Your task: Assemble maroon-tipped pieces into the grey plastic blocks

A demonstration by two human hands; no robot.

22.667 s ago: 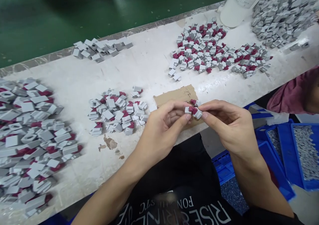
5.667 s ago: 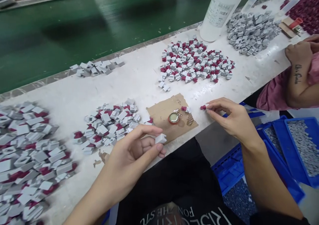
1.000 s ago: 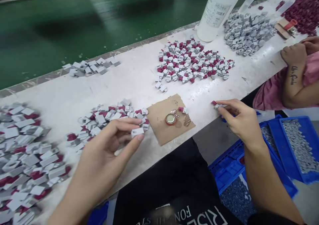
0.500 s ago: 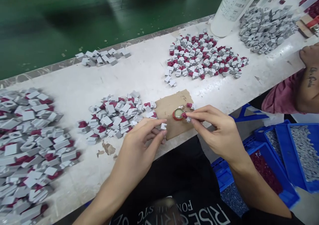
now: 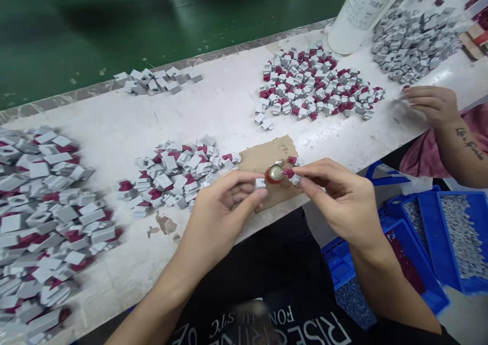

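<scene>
Between the thumb and fingers of my left hand (image 5: pixel 224 202) is a small grey plastic block (image 5: pixel 260 183). My right hand (image 5: pixel 337 197) pinches a grey and maroon plastic piece (image 5: pixel 293 176), its maroon end pointing left. Between the two hands a bottle cap (image 5: pixel 275 172) with a red rim lies face up on a piece of brown cardboard (image 5: pixel 247 157); what fills it is hard to make out. Another grey and maroon piece (image 5: pixel 293 160) sits just behind my right fingertips. To the left of the cardboard spreads a pile of grey and maroon pieces (image 5: pixel 177 174).
Larger grey and maroon pieces (image 5: pixel 49 223) cover the left. Behind lie grey blocks (image 5: pixel 158 80) and another mixed pile (image 5: pixel 316 85). A white bottle (image 5: pixel 358 17) stands beside a grey heap (image 5: pixel 415 42). At right are a co-worker's hand (image 5: pixel 434 103) and blue bins (image 5: pixel 434 233) below the table.
My left hand has moved right with the grey block, closer to the bottle cap. My right hand has shifted slightly right. The co-worker's hand has come in over the table.
</scene>
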